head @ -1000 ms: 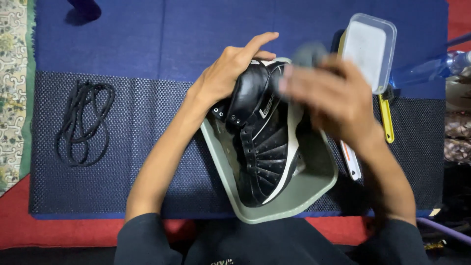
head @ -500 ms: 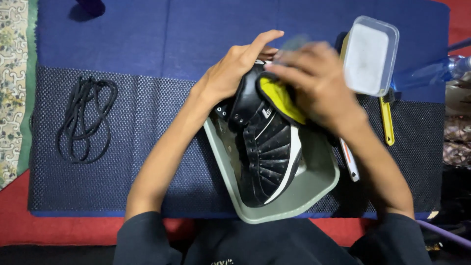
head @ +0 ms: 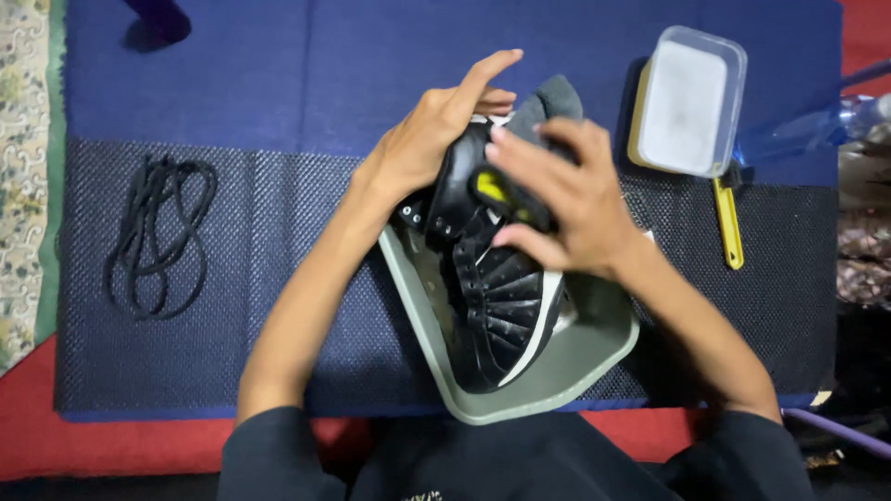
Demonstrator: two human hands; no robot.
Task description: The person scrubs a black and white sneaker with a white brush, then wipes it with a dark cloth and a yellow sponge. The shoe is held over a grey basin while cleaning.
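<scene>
Blue mat over red floor, left hand fingers gripping black shoe, right hand pressing grey cloth

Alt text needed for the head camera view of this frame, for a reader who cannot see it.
Seen from above, a left hand steadies a black shoe in a grey tray while the right hand presses a grey cloth on it. Black laces lie left; a clear lidded box sits right.

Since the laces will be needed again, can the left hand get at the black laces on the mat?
Probably yes: the laces lie alone on the mat, nothing between, but the left hand must release the shoe.
</scene>
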